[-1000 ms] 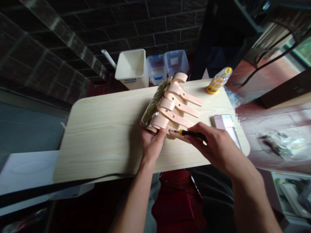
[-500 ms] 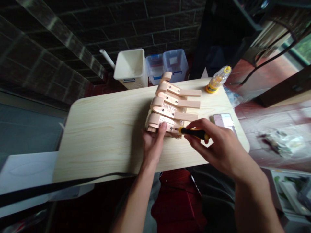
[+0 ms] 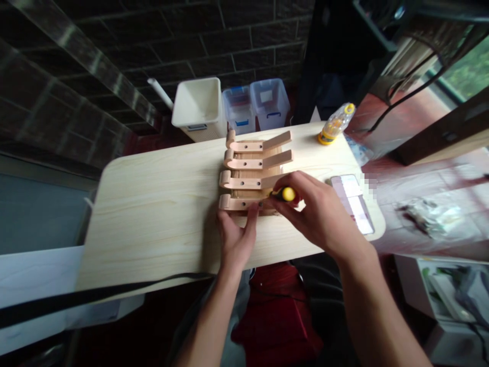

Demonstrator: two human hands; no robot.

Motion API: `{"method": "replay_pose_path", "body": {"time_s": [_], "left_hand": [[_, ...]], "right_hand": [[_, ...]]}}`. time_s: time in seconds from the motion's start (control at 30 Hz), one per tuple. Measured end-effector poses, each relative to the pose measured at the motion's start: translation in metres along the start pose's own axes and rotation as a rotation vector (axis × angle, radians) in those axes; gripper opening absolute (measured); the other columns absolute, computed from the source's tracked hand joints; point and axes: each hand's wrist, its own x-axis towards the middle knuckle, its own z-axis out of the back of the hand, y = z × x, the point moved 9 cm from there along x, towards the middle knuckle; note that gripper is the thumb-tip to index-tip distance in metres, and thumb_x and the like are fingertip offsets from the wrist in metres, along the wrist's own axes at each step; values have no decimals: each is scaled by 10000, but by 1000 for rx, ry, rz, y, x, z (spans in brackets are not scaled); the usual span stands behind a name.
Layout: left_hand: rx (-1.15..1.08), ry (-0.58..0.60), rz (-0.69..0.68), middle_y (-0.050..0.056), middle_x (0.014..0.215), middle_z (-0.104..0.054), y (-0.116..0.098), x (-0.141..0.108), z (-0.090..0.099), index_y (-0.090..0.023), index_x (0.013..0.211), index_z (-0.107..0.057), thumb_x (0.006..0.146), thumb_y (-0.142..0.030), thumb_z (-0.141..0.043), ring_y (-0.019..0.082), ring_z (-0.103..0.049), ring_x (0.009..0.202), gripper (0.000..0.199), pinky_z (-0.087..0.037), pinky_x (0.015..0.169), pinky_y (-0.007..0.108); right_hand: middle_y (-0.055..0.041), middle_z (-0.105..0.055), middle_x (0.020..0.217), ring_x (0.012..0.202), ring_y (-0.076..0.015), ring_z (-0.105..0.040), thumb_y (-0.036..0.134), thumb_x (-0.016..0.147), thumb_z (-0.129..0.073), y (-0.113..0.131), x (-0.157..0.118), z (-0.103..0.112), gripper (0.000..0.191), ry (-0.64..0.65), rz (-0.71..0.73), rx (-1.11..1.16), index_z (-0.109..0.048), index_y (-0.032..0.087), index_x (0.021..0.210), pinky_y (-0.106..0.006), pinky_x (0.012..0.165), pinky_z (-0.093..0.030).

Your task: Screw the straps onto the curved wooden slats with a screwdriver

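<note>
A wooden rack (image 3: 247,184) with several hook-ended slats, each fixed by dark screws, lies on the pale wood table (image 3: 164,204). My left hand (image 3: 237,234) grips its near left corner, the thumb against the nearest slat beside a screw. In my right hand (image 3: 317,209) is a screwdriver (image 3: 287,194) with a black and yellow handle, its butt turned towards me. The screwdriver's tip is near the right screw of the nearest slat; whether it touches cannot be made out. My right fingers cover part of the lower slats' right ends.
At the table's right end lie a phone (image 3: 352,201) and a clear plastic bottle (image 3: 336,125) with yellow cap and base. Behind the table stand a cream bin (image 3: 198,107) and two clear plastic boxes (image 3: 270,104). A black strap (image 3: 114,290) crosses the lower left.
The rack has tipped from a raised slant to lie flatter, shifting left. My right hand followed left, and the screwdriver has swung from lying sideways to more upright. The view shifted slightly.
</note>
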Motion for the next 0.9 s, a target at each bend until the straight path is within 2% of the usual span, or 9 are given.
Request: {"method": "replay_pose_path", "body": {"time_s": [0.1, 0.17, 0.23, 0.3, 0.43, 0.57, 0.73, 0.9], "left_hand": [[120, -86, -83, 217, 1622, -520, -8, 1, 19, -219, 1581, -446, 919, -525, -822, 356, -512, 1534, 821, -440, 1276, 544], [135, -98, -186, 202, 1686, -448, -19, 3, 24, -230, 1600, -428, 957, -506, -781, 340, -445, 1587, 784, -394, 1308, 528], [108, -82, -285, 186, 1683, -455, -30, 5, 25, -235, 1570, -472, 990, -473, -742, 327, -447, 1588, 682, -408, 1298, 500], [67, -57, -330, 178, 1616, -529, -35, 8, 23, -233, 1532, -513, 999, -449, -733, 315, -527, 1519, 616, -454, 1255, 475], [16, -80, -369, 158, 1434, -635, -40, 9, 26, -221, 1429, -554, 974, -394, -767, 291, -641, 1351, 531, -510, 1188, 479], [35, -84, -415, 157, 1410, -609, -47, 7, 30, -231, 1308, -576, 967, -348, -766, 302, -611, 1385, 408, -527, 1168, 496], [39, -79, -464, 169, 1462, -566, -53, 4, 32, -230, 1346, -562, 925, -292, -809, 321, -569, 1429, 492, -500, 1193, 521], [-44, -16, -331, 145, 1387, -628, -41, 7, 23, -230, 1373, -541, 926, -342, -827, 285, -640, 1326, 543, -510, 1177, 483]], "right_hand": [[-46, -685, 984, 833, -197, -647, 252, 1044, -682, 4, 7, -6, 86, 7, 15, -18, -603, 219, 1037, -300, 730, -482], [-44, -677, 962, 826, -198, -637, 265, 1049, -675, 7, 10, -6, 98, -8, 30, -32, -594, 219, 1020, -302, 725, -466], [-40, -679, 944, 819, -194, -634, 293, 1058, -669, 11, 11, -4, 116, -36, 44, -35, -588, 221, 1018, -296, 719, -457], [-36, -686, 927, 799, -185, -636, 324, 1062, -665, 12, 11, -2, 136, -62, 48, -43, -584, 226, 1016, -287, 706, -453], [-13, -665, 830, 721, -174, -626, 409, 1066, -652, 8, 8, -4, 217, -54, 9, -85, -568, 242, 956, -279, 663, -445], [-6, -653, 794, 671, -164, -600, 432, 1070, -633, 8, 7, -7, 240, -51, 3, -131, -566, 245, 935, -273, 636, -438], [0, -652, 783, 661, -159, -594, 423, 1057, -655, 11, 8, -9, 233, -53, 0, -122, -570, 243, 934, -268, 626, -438], [2, -655, 791, 642, -147, -592, 419, 1065, -645, 12, 8, -10, 223, -53, -17, -126, -583, 236, 955, -261, 612, -446]]}}
